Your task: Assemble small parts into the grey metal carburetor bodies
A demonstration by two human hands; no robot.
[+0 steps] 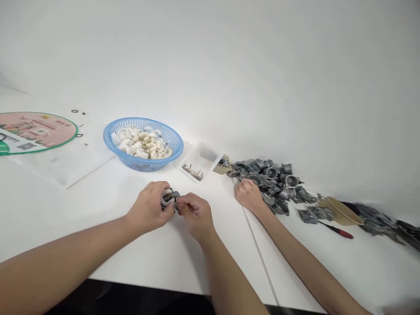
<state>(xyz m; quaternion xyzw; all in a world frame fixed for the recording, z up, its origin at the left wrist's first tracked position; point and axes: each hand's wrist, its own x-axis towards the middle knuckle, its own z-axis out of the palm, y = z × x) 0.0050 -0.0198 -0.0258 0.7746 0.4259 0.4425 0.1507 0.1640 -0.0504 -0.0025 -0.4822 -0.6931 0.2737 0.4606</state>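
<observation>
white tabletop (65, 205) holds a blue basket (143, 165) of white fittings (141, 146) behind the hands (147, 208)

The person's left hand (149, 208) and right hand (195, 215) pinch a small grey metal fitting (171, 197) with a white piece on it over the white table (98, 245), near a blue plastic basket (143, 165) of white curved pieces (141, 144) and a clear tray (200, 157) holding thin metal pins (192, 172). To the right, a co-worker's hand (249, 195) rests at the edge of a heap of grey metal castings (275, 181), near a tan paper scoop (341, 211) and a red-handled screwdriver (337, 232). At far left lies a round printed mat (36, 132) with a green rim.
</observation>
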